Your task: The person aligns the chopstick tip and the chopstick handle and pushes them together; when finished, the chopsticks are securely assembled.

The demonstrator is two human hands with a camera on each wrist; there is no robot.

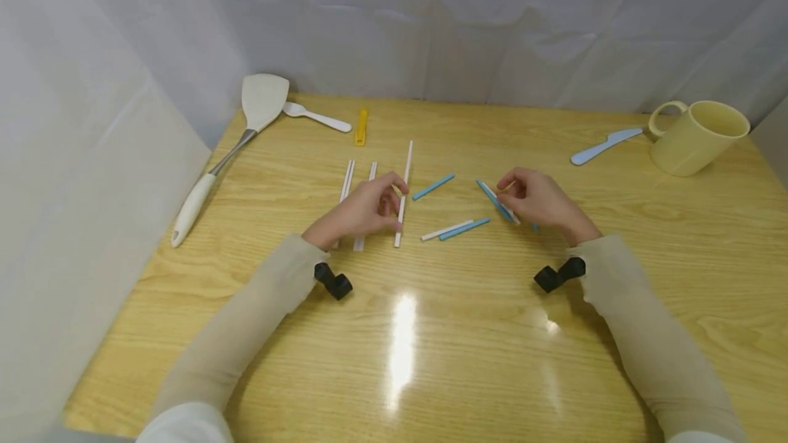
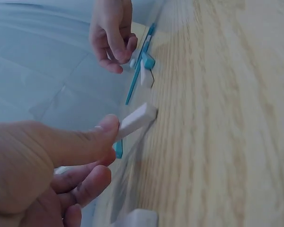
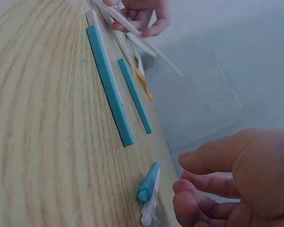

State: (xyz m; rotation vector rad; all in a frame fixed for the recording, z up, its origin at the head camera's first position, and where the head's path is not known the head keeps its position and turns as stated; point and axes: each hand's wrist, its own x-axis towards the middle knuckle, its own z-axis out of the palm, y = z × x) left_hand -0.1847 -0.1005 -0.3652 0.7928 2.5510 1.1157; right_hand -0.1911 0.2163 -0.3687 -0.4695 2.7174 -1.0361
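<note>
My left hand point(image 1: 369, 207) pinches a long white chopstick point(image 1: 399, 224) between thumb and fingers, its near end low by the table. In the right wrist view this chopstick slants past the left fingers and tapers to a thin tip. Over on the right, my right hand point(image 1: 535, 200) is loosely curled beside a blue stick point(image 1: 492, 201) and a white stick lying together; a gap shows between its thumb and fingers point(image 3: 185, 189). Between the hands lie a short blue stick point(image 1: 434, 186) and, nearer me, a white stick point(image 1: 440, 232) alongside another blue stick point(image 1: 470, 227).
More white chopsticks point(image 1: 347, 180) lie partly under the left wrist. Along the back are a white spatula point(image 1: 265, 98), a white fork or spoon point(image 1: 320, 118) and a yellow clip-like piece point(image 1: 361, 128). At right, a pale blue knife point(image 1: 603, 148) lies beside a yellow mug point(image 1: 683, 145).
</note>
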